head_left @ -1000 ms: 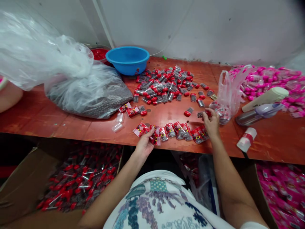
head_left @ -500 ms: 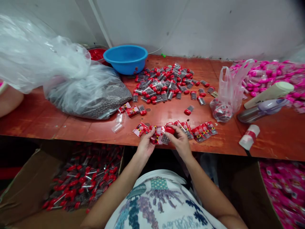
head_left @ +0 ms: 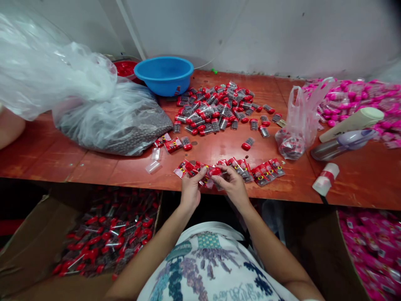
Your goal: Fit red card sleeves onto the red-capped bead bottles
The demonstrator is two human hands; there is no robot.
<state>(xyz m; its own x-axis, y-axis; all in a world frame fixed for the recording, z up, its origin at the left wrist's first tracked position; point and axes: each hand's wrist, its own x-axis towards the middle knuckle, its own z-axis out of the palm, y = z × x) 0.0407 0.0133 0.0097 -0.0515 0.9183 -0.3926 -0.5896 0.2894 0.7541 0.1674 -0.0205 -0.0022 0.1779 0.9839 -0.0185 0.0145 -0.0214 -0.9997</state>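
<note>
Near the table's front edge, both my hands meet at a small red-capped container (head_left: pixel 214 171). My right hand (head_left: pixel 234 186) pinches it between thumb and fingers. My left hand (head_left: pixel 191 192) is closed, its thumb and finger pressed on a red printed packet (head_left: pixel 206 180) against the container. Fingers hide part of both. Several red printed packets (head_left: pixel 182 169) lie just left of my hands. To the right sit more red printed packets with dark contents (head_left: pixel 240 168), and another group (head_left: pixel 266 172) beyond. One loose red-capped container (head_left: pixel 247 143) lies behind my hands.
A heap of red-capped containers (head_left: pixel 216 108) spreads behind. At left are a clear bag of dark beads (head_left: pixel 119 121) and a blue basin (head_left: pixel 164 75). A plastic bag (head_left: pixel 294 138), a bottle (head_left: pixel 335 147) and pink containers (head_left: pixel 354 98) stand right. Filled boxes sit below.
The red-capped container has shifted left with my right hand, toward my left fingers. Less of the packet between my hands shows. The view has shifted slightly.
</note>
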